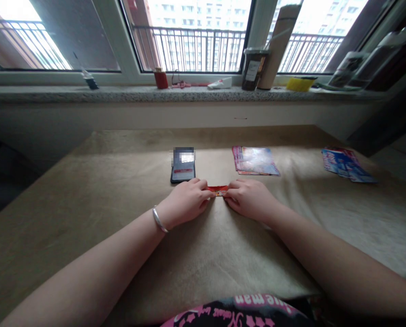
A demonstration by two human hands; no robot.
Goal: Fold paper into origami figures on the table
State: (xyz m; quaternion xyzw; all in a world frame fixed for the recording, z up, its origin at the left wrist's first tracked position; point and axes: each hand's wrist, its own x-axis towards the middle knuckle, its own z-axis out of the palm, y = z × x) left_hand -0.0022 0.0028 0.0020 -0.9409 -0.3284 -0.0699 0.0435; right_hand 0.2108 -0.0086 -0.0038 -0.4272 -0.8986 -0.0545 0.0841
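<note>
Midway across the surface, my left fingers and right fingers pinch a red-orange piece by its ends; I should press evenly.

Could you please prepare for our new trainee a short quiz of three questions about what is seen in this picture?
1. Multiple choice: What do the left hand and the right hand hold between them?
A: a cup
B: a small orange-red printed piece
C: a spoon

2. True or false: A silver bangle is on the left wrist.

3. Short answer: Which dark-edged, flat thing lies on the table just beyond the left hand?

Key:
1. B
2. True
3. The phone
</note>
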